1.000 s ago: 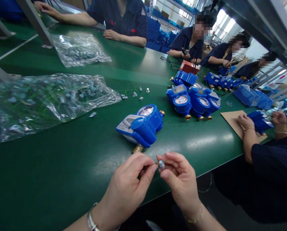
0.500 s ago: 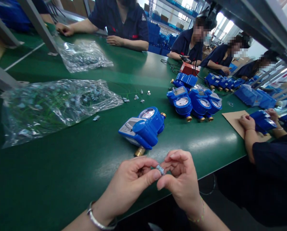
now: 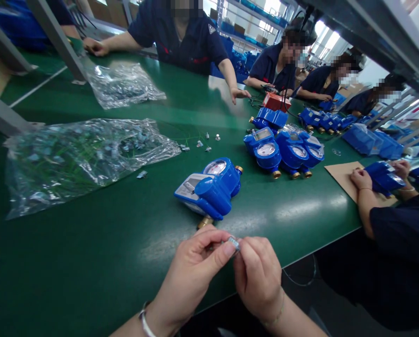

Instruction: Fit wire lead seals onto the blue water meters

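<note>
My left hand (image 3: 191, 271) and my right hand (image 3: 256, 276) meet just over the near edge of the green table (image 3: 90, 252). Both pinch a small clear-and-metal seal part (image 3: 233, 243) between thumbs and fingertips. Directly beyond my hands lies a blue water meter (image 3: 209, 189) with a brass fitting pointing toward me; neither hand touches it.
A large clear bag of small parts (image 3: 79, 157) lies at left, a second bag (image 3: 123, 86) farther back. Loose small parts (image 3: 202, 142) are scattered mid-table. A cluster of blue meters (image 3: 286, 150) sits at right. A co-worker's hands (image 3: 362, 180) hold a meter over cardboard (image 3: 342, 175). Other people sit across.
My hands have stayed at the table edge while turning the small part; my right hand has rolled so its back faces up. A person across the table has reached a hand toward the meters.
</note>
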`<action>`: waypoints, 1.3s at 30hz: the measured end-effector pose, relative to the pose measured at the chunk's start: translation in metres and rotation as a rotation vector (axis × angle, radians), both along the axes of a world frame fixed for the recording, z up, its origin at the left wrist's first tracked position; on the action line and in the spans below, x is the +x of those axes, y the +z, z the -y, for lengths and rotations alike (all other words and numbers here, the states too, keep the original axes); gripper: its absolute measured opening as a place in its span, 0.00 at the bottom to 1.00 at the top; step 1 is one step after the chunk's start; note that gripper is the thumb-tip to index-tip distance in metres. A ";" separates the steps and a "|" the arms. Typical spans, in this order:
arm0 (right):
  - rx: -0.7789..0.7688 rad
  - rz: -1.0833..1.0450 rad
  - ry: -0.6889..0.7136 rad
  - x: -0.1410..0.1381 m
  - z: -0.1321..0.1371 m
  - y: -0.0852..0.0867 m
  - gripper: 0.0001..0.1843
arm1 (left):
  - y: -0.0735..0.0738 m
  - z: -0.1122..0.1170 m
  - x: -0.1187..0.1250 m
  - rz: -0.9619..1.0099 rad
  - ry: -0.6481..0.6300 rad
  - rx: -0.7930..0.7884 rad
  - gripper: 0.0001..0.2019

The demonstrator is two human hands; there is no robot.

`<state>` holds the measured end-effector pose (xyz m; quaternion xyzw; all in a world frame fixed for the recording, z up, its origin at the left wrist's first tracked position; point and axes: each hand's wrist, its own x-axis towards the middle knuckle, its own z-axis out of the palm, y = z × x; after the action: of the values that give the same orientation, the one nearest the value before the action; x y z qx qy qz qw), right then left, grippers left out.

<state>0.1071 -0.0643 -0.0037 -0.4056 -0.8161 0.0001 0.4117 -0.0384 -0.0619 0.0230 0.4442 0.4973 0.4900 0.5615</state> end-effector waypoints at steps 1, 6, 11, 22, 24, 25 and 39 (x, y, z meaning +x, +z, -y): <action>0.047 0.010 -0.008 0.000 0.000 -0.002 0.27 | 0.000 0.001 0.001 0.013 0.003 0.000 0.05; 0.129 -0.030 -0.002 -0.004 -0.002 -0.001 0.18 | -0.002 0.003 0.003 0.069 0.019 0.040 0.03; -0.248 -0.224 0.061 -0.011 0.000 0.012 0.06 | -0.004 0.006 0.001 -0.110 0.023 0.159 0.04; -0.392 -0.313 0.091 -0.015 0.001 0.013 0.07 | -0.004 0.005 -0.004 -0.278 0.084 0.273 0.05; -0.387 -0.302 0.094 -0.014 0.000 0.014 0.06 | -0.003 0.005 -0.004 -0.289 0.065 0.264 0.06; -0.525 -0.373 0.117 -0.014 -0.001 0.015 0.07 | -0.004 0.006 -0.004 -0.299 0.047 0.262 0.06; -0.915 -0.541 0.200 -0.017 0.000 0.009 0.14 | -0.012 0.009 -0.004 -0.240 0.063 0.246 0.06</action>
<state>0.0901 -0.0648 0.0058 -0.4492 -0.6322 0.4993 0.3864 -0.0421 -0.0713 0.0109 0.5490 0.5107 0.5078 0.4241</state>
